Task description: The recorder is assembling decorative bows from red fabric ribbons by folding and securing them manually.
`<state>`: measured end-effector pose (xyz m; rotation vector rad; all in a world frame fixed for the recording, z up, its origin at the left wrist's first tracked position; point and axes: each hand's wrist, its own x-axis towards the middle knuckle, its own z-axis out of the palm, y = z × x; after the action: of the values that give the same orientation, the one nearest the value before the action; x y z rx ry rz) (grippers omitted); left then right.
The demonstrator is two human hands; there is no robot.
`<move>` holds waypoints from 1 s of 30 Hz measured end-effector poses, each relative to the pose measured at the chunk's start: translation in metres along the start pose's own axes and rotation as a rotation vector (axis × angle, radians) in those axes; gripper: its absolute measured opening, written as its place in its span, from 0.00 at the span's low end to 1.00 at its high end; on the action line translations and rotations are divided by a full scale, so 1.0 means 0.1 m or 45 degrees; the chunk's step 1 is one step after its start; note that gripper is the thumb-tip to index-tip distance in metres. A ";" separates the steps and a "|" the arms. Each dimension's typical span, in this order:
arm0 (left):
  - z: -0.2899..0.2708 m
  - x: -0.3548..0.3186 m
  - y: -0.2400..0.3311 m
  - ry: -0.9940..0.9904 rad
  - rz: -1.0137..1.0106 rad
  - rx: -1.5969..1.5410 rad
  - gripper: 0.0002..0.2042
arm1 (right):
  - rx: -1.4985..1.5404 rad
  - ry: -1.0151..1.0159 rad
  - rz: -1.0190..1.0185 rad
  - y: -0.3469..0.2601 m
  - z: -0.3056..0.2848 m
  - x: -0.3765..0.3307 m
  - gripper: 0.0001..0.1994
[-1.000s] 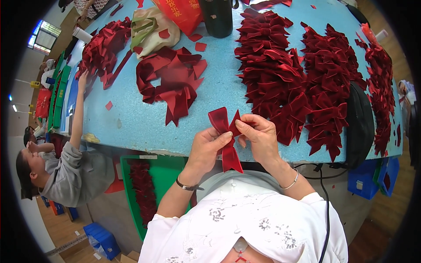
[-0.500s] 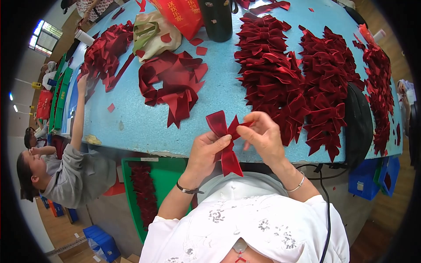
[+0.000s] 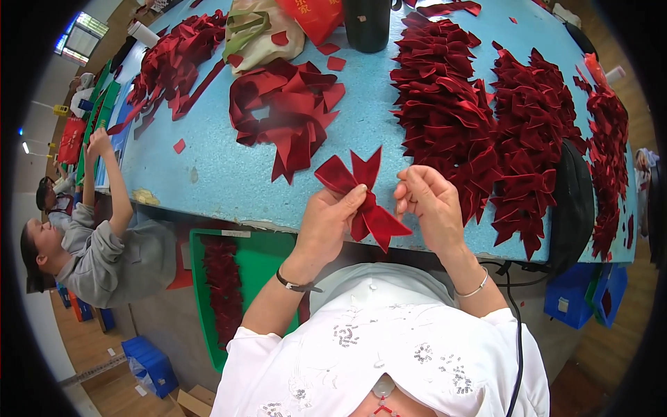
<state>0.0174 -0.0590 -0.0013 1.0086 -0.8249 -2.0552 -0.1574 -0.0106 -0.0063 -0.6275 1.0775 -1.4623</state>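
A dark red velvet bow is pinched at its knot by the thumb and fingers of my left hand, just over the table's near edge. Its loops and pointed tails spread out on both sides of the knot. To the right of the bow, and apart from it, is my right hand. Its fingers are curled with the tips pressed together; whatever they may hold is too small to make out. Beyond the bow lies a loose heap of red ribbon.
Rows of finished bows cover the table's right side, beside a black bag. A dark cup and cloth bag stand farther back. Below the edge is a green bin. A co-worker handles ribbon at left.
The bow has turned in my left hand, its tails now pointing up and loops lying across. My right fingers have let go of it and drawn away right. The whole view has shifted slightly.
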 end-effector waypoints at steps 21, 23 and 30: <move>0.21 -0.12 -0.11 0.158 0.345 -0.228 0.12 | 0.250 -0.345 0.001 0.14 0.21 -0.27 0.19; 0.22 -0.13 -0.12 0.172 0.313 -0.234 0.12 | 0.192 -0.297 0.012 0.14 0.19 -0.27 0.18; -0.02 -0.23 0.25 0.367 0.677 0.110 0.13 | 0.055 -0.211 -0.030 0.02 -0.12 -0.13 0.07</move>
<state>0.0370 -0.0551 0.0261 0.9746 -0.9151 -1.4012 -0.1644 0.0049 -0.0106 -0.7202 0.9104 -1.4234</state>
